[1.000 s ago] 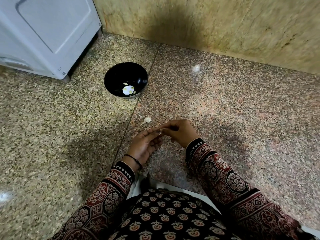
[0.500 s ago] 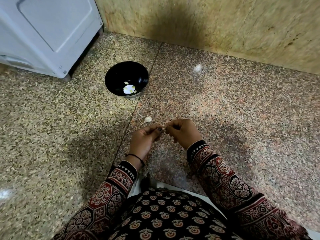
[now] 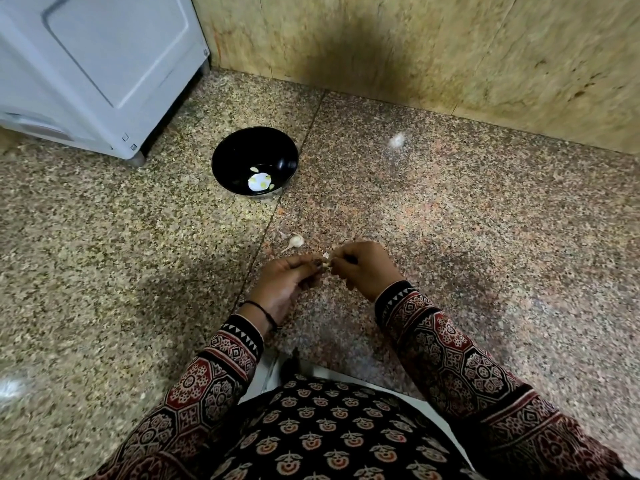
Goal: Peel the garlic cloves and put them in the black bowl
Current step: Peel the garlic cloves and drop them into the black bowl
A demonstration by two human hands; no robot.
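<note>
A black bowl (image 3: 255, 160) sits on the speckled stone floor with a few peeled garlic cloves (image 3: 265, 184) at its bottom. Below it, my left hand (image 3: 285, 280) and my right hand (image 3: 363, 266) meet fingertip to fingertip, both pinching one small garlic clove (image 3: 326, 257) between them. Most of that clove is hidden by my fingers. An unpeeled clove (image 3: 296, 241) with a thin tail lies on the floor just beyond my hands.
A white appliance (image 3: 93, 64) stands at the back left, close to the bowl. A tiled wall (image 3: 450, 53) runs along the back. My patterned sleeves and lap fill the bottom of the view.
My hands stay joined on the clove, with only small shifts of the fingers. The view has tilted slightly, so the bowl and floor sit a little lower.
</note>
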